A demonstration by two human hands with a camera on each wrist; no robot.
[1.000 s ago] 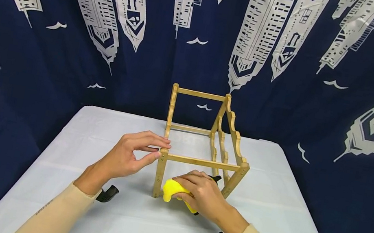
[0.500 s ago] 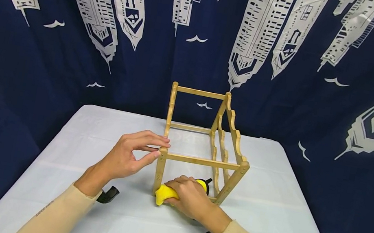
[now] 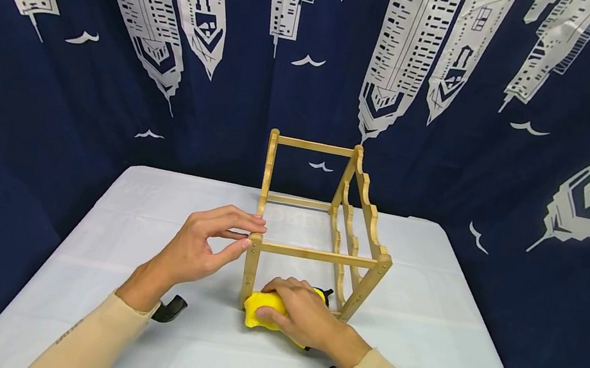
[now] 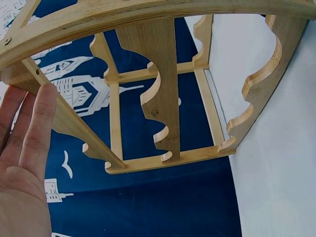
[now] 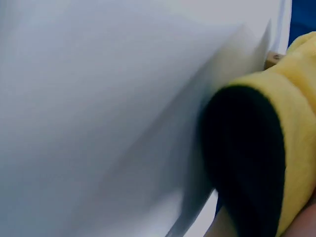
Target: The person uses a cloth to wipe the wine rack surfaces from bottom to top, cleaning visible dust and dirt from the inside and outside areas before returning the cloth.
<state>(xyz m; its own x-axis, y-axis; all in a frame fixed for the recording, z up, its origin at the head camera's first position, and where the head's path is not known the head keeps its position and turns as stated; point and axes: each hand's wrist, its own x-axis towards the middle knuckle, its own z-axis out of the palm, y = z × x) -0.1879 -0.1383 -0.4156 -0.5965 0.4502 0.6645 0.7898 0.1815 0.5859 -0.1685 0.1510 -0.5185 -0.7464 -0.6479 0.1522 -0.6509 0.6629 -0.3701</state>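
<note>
A wooden rack (image 3: 318, 255) with scalloped side boards stands on the white table. At its near left corner, my left hand (image 3: 200, 243) touches the post with fairly straight fingers. The left wrist view shows these fingers (image 4: 37, 133) right at the rack's corner. A soft yellow-and-black plush toy (image 3: 259, 309) lies low in front of the rack. My right hand (image 3: 302, 315) holds it from above, thumb on the near side and fingers over the top, hiding its middle. Close up in the right wrist view, the toy has a large black patch beside its yellow fabric.
The white table (image 3: 172, 359) lies under everything. Behind and beside it hangs a dark blue cloth (image 3: 248, 111) printed with white buildings and birds. Black camera mounts (image 3: 170, 308) sit at both wrists.
My right hand has moved the plush toy slightly left and down to the rack's near foot. Its thumb has shifted onto the toy's near side. The left hand stays at the corner.
</note>
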